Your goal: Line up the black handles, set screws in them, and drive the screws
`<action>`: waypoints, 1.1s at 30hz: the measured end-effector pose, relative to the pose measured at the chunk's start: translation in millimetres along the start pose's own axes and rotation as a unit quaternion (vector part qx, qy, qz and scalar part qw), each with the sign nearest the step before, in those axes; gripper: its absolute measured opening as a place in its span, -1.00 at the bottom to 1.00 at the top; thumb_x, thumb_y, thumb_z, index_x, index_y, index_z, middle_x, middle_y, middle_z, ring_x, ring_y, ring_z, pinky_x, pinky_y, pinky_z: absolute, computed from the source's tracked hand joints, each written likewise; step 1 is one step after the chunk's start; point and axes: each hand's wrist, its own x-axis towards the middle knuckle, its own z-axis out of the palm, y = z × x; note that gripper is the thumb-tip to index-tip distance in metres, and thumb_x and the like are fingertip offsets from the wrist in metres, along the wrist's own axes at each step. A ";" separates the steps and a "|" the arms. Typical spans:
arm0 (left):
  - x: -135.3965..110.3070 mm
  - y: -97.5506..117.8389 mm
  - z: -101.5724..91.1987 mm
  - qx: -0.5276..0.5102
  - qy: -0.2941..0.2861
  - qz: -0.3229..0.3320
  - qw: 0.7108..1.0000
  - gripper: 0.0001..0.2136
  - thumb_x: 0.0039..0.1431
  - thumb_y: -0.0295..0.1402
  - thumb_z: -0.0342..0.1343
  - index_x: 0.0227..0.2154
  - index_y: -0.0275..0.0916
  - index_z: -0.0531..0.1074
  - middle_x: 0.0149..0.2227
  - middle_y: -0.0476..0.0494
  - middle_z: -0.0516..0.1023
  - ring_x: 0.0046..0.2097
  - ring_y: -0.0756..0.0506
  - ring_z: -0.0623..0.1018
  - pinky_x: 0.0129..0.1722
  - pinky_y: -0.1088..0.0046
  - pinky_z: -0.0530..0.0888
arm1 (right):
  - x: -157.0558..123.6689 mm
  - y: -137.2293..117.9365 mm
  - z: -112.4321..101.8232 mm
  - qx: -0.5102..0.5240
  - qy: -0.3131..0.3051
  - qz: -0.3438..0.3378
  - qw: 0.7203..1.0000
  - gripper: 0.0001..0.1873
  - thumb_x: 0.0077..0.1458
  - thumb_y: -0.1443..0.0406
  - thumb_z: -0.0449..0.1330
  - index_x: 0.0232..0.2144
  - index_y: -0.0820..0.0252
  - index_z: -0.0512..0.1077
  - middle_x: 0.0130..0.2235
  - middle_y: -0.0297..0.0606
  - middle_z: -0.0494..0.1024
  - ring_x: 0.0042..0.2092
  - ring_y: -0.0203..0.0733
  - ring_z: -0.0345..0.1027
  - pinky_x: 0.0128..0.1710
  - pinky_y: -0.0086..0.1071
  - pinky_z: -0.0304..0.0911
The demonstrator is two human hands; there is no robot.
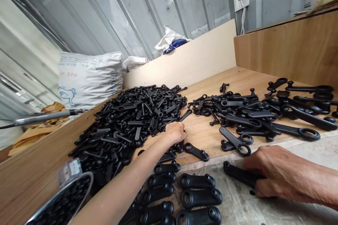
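Observation:
My left hand (176,132) reaches to the near right edge of a large pile of black crank arms (137,112). Its fingers are curled, and what they grip is hidden; another black arm (180,146) shows just beneath it. On the right, my right hand (271,172) is closed on a black crank arm (239,173), low over the grey work surface. Between my hands lies a single arm (196,151) with a ring at one end. Nearer me, similar arms (202,198) lie side by side in two columns.
A looser heap of black arms (245,112) spreads at the right. At lower left stands a clear container (91,182) of small black pieces. Wooden boards (285,49) edge the bench. A white sack (89,77) and a grey power tool (44,116) are beyond the left board.

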 end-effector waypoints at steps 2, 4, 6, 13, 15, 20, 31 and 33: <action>9.6 -0.4 1.3 -0.019 -0.013 -0.008 1.000 -0.78 0.19 -0.25 0.08 -0.16 -0.26 0.39 -0.08 -0.16 0.43 -0.08 -0.14 0.45 -0.10 0.17 0.42 | 0.7 0.0 1.6 0.011 -0.009 0.002 1.000 -0.91 -0.34 0.35 0.07 -0.61 0.12 0.32 -0.57 -0.30 0.39 -0.53 -0.25 0.18 -0.55 -0.41 -0.13; 18.8 -1.9 2.1 -0.044 -0.025 -0.011 0.999 -0.79 0.18 -0.26 0.10 -0.17 -0.25 0.39 -0.10 -0.15 0.43 -0.09 -0.14 0.45 -0.11 0.19 0.43 | 1.4 -0.8 2.4 0.013 -0.009 0.006 1.000 -0.88 -0.35 0.35 0.10 -0.58 0.11 0.35 -0.55 -0.29 0.41 -0.53 -0.23 0.20 -0.55 -0.40 -0.12; 26.8 -3.5 3.5 -0.069 -0.031 -0.015 0.997 -0.79 0.18 -0.26 0.10 -0.17 -0.25 0.39 -0.11 -0.14 0.43 -0.10 -0.14 0.45 -0.12 0.20 0.43 | 1.8 -2.0 2.4 0.002 -0.005 0.010 1.000 -0.84 -0.37 0.32 0.12 -0.56 0.09 0.37 -0.57 -0.30 0.39 -0.54 -0.24 0.17 -0.56 -0.40 -0.14; 45.5 -6.8 6.2 -0.170 -0.022 -0.060 0.983 -0.77 0.19 -0.26 0.08 -0.17 -0.30 0.37 -0.18 -0.13 0.45 -0.22 -0.09 0.49 -0.25 0.28 0.48 | -1.0 -5.1 0.3 -0.008 -0.001 0.002 1.000 -0.82 -0.39 0.34 0.10 -0.55 0.14 0.36 -0.55 -0.29 0.40 -0.53 -0.27 0.15 -0.57 -0.42 -0.15; 49.0 -8.6 1.7 -0.205 -0.001 -0.069 0.976 -0.76 0.20 -0.26 0.07 -0.15 -0.30 0.36 -0.19 -0.13 0.45 -0.25 -0.08 0.49 -0.28 0.30 0.49 | -1.6 -4.8 0.3 -0.006 0.001 -0.002 1.000 -0.81 -0.39 0.35 0.08 -0.55 0.14 0.36 -0.55 -0.28 0.41 -0.53 -0.27 0.17 -0.57 -0.42 -0.14; 49.3 -0.9 -10.1 -0.265 0.026 -0.051 0.963 -0.74 0.24 -0.25 0.03 -0.09 -0.29 0.32 -0.18 -0.13 0.44 -0.29 -0.05 0.49 -0.34 0.35 0.50 | -1.5 -3.8 -0.8 -0.015 0.004 -0.011 1.000 -0.83 -0.38 0.34 0.09 -0.55 0.15 0.37 -0.56 -0.27 0.39 -0.52 -0.25 0.18 -0.58 -0.43 -0.14; -3.6 21.4 10.7 -0.106 -0.003 0.039 0.994 -0.81 0.18 -0.24 0.09 -0.28 -0.28 0.42 -0.17 -0.13 0.46 -0.11 -0.14 0.46 -0.09 0.16 0.40 | -3.7 0.5 -11.8 -0.017 0.004 -0.009 1.000 -0.87 -0.33 0.25 0.26 -0.59 0.14 0.43 -0.65 -0.42 0.21 -0.58 -0.35 0.03 -0.60 -0.48 -0.20; -11.7 18.8 9.6 -0.092 0.002 0.070 0.993 -0.80 0.19 -0.24 0.08 -0.29 -0.28 0.42 -0.17 -0.14 0.46 -0.09 -0.15 0.45 -0.06 0.12 0.37 | -3.4 2.3 -13.0 -0.007 -0.002 -0.001 1.000 -0.84 -0.32 0.21 0.27 -0.60 0.14 0.42 -0.64 -0.43 0.22 -0.57 -0.34 0.06 -0.59 -0.47 -0.18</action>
